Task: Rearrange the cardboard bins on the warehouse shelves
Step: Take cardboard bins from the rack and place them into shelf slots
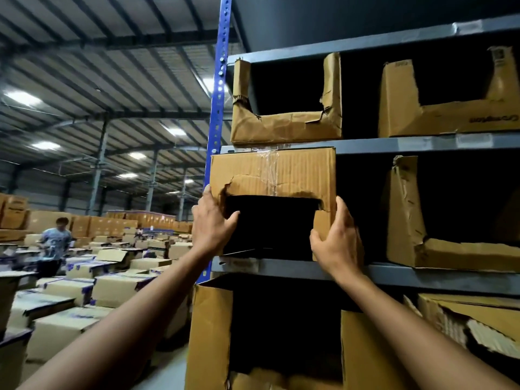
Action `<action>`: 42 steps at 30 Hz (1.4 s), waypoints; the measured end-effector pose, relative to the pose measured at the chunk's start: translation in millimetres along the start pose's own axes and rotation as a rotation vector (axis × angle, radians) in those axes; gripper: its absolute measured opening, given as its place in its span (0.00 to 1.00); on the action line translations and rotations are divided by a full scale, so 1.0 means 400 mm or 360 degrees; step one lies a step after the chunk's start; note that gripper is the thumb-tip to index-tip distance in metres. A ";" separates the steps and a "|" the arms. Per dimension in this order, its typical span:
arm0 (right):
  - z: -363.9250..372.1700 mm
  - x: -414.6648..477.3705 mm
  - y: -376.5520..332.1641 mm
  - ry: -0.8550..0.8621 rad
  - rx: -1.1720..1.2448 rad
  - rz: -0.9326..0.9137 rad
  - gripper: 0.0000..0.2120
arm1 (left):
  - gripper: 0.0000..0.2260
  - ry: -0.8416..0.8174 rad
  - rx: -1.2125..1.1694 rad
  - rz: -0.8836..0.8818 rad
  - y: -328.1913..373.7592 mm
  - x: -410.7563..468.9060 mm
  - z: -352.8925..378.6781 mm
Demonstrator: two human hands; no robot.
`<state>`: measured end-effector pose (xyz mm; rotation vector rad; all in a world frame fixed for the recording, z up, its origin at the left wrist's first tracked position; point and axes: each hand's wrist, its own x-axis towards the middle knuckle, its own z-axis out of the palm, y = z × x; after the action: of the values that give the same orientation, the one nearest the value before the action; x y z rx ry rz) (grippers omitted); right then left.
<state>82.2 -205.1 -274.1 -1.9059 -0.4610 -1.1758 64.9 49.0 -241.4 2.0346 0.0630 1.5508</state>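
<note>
The left hand [214,220] and right hand [339,239] are holding the torn cardboard bin [270,170] by its side edges, each grip wrapping a front corner. The bin is sitting at the left end of the middle shelf [422,277], beside the blue upright [218,94].

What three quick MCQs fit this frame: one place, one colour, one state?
1. Where is the held bin? A. top level B. middle shelf, left end C. floor
2. The upright post is: A. blue B. red C. yellow
3. The hands: A. left hand and right hand both grip the bin B. only one touches C. both hang free
B: it sits beside the post on the middle level. A: plainly blue. A: fingers curl round both sides.
</note>
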 end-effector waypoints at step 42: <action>-0.328 -0.142 -0.084 -0.0203 -0.0039 0.0197 0.24 | 0.14 0.0245 -0.0029 -0.0565 0.251 -0.270 -0.251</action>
<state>-41.6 -284.0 -279.2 -2.0082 -0.3922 -0.9880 -90.2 -33.3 -272.5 1.7702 0.4430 1.4682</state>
